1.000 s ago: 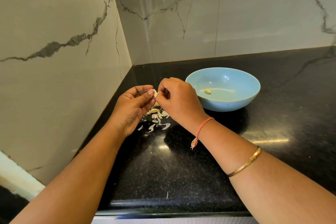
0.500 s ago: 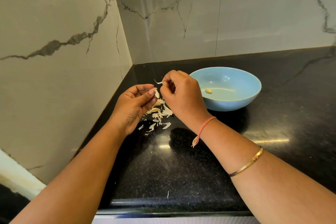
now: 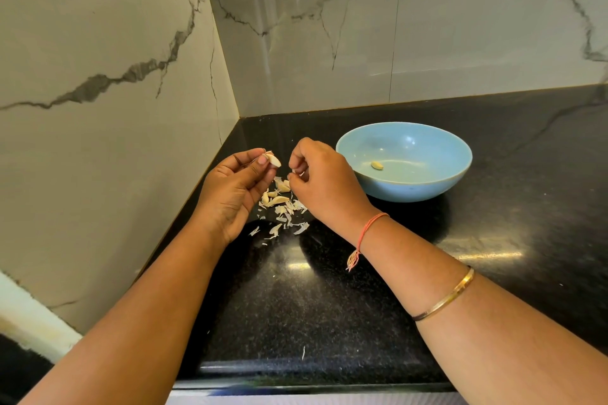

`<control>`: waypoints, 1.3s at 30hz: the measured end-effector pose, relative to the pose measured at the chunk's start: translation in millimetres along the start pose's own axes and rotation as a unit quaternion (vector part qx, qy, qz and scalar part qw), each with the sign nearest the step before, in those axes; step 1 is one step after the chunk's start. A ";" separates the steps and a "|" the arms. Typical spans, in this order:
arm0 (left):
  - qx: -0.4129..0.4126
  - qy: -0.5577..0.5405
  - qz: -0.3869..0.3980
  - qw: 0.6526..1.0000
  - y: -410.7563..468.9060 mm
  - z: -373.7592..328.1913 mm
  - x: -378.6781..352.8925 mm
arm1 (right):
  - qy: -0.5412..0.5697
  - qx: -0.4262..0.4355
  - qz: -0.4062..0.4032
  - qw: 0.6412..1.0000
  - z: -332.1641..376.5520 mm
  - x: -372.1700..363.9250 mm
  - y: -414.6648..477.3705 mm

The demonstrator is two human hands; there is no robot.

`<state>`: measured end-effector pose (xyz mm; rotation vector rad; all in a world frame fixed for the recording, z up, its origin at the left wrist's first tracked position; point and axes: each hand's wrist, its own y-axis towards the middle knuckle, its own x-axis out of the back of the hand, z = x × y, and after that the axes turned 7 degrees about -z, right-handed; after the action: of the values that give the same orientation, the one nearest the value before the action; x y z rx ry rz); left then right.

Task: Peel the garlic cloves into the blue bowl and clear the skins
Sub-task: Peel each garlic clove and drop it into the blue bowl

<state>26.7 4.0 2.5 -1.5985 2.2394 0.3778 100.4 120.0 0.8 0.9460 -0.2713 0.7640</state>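
Black speckled stone counter (image 3: pixel 329 306) gleams in a corner of white, grey-veined marble walls (image 3: pixel 98 43). Left hand (image 3: pixel 230 194) pinches a part-skinned garlic clove (image 3: pixel 273 160) between thumb and fingers. Right hand (image 3: pixel 325 184), just beside it, curls its fingertips on a tiny pale scrap (image 3: pixel 293 170). Papery skins (image 3: pixel 284 207) litter the counter beneath. One smooth peeled clove (image 3: pixel 377 165) lies in the round blue bowl (image 3: pixel 411 187) on the right.

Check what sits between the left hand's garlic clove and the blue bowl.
Head view: the right hand, pinching a skin scrap, sits between the garlic clove and the blue bowl, with loose skins on the counter below it.
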 end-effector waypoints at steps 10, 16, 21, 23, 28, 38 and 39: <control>0.021 0.016 0.042 0.999 -2.9 1.0 -0.9 | 0.060 -0.007 -0.021 0.998 1.3 -3.4 0.6; 0.025 0.029 0.074 0.997 -3.8 1.2 -1.6 | 0.053 -0.012 -0.042 0.998 1.1 -1.5 1.4; -0.013 0.085 0.066 0.994 -5.0 3.3 -1.6 | 0.038 -0.006 -0.034 0.999 1.0 -2.1 0.7; -0.007 0.069 0.053 0.996 -4.3 3.2 -1.5 | 0.032 -0.003 -0.029 0.999 0.9 -2.5 0.5; 0.006 0.043 0.028 0.999 -3.1 2.4 -1.3 | 0.044 0.000 -0.028 0.999 0.6 -2.6 0.8; 0.003 0.019 0.019 1.000 -0.7 0.8 0.5 | 0.070 -0.012 -0.046 0.996 0.3 -2.5 1.7; 0.004 0.018 0.022 1.000 -0.6 1.0 0.2 | 0.073 -0.015 -0.047 0.996 0.0 -2.9 1.9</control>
<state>27.3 4.0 1.5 -1.5673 2.3035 0.3537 97.1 119.4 0.5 0.8632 -0.1096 0.7363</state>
